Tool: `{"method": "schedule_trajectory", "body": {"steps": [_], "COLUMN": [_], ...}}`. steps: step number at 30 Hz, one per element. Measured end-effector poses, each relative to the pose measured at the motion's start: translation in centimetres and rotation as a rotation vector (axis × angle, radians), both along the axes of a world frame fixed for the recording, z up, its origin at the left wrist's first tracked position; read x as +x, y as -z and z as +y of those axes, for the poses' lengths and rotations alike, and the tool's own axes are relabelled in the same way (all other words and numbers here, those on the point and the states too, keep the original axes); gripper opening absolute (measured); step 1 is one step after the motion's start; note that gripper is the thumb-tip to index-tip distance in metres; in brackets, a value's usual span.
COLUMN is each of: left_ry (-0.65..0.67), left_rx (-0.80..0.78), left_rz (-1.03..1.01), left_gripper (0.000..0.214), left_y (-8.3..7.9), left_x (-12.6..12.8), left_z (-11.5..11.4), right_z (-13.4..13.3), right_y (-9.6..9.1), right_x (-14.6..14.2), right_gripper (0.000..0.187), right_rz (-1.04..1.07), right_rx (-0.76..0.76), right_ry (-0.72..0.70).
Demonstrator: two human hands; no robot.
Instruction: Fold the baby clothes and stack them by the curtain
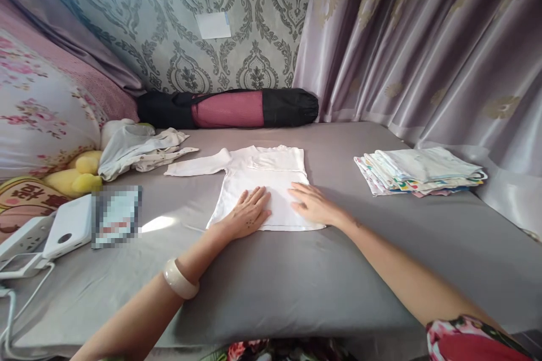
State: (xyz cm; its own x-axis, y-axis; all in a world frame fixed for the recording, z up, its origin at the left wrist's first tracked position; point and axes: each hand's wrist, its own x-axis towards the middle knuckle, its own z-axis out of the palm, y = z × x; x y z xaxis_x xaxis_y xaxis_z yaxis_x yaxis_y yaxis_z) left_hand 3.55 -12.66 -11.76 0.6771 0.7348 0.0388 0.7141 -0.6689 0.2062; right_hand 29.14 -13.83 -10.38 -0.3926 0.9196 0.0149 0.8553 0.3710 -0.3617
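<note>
A small white long-sleeved shirt [237,186] lies spread flat on the grey bed sheet [271,282]. One sleeve stretches out to the left, while the other is folded across the chest. My left hand [249,211] rests flat on the lower middle of the shirt, its fingers extended. Near the shirt's right edge, my right hand [313,203] touches the cloth with fingers spread and pointing left. Neither hand grips anything. A pale bangle [181,279] circles my left wrist.
At right lies a stack of folded clothes [419,172]. Crumpled clothes [144,149] are at left, near yellow plush toys [74,175], a white box-shaped device [70,225] and a power strip [27,237]. A black and pink rolled bag [228,109] lies along the wall.
</note>
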Motion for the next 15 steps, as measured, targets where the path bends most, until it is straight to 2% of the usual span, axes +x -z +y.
{"method": "schedule_trajectory", "body": {"steps": [1,3,5,7,11,15], "left_ry": [0.028,0.100,0.175,0.235,0.207,0.106], "left_rx": [-0.017,-0.044,-0.061,-0.064,-0.047,-0.021], "left_rz": [-0.013,-0.051,-0.095,-0.139,-0.174,-0.153], "left_gripper": [0.050,0.045,0.042,0.041,0.039,0.040], "left_y": [-0.2,-0.5,-0.8,-0.8,-0.9,-0.7], "left_x": [0.5,2.1,4.2,6.4,9.7,11.0], "left_z": [-0.1,-0.2,-0.3,-0.2,0.1,0.1], "right_z": [1.0,3.4,5.6,7.3,8.8,9.1], "right_y": [-0.2,-0.5,-0.9,-1.2,-1.8,-2.3], "right_x": [0.5,1.7,2.6,3.1,3.2,3.1], "right_gripper": [0.042,0.037,0.033,0.029,0.024,0.020], "right_rz": [0.058,0.135,0.082,0.014,-0.023,-0.043], "right_rx": [-0.010,-0.012,0.005,-0.072,-0.182,-0.216], "right_ry": [0.039,0.217,0.434,0.533,0.543,0.525]}}
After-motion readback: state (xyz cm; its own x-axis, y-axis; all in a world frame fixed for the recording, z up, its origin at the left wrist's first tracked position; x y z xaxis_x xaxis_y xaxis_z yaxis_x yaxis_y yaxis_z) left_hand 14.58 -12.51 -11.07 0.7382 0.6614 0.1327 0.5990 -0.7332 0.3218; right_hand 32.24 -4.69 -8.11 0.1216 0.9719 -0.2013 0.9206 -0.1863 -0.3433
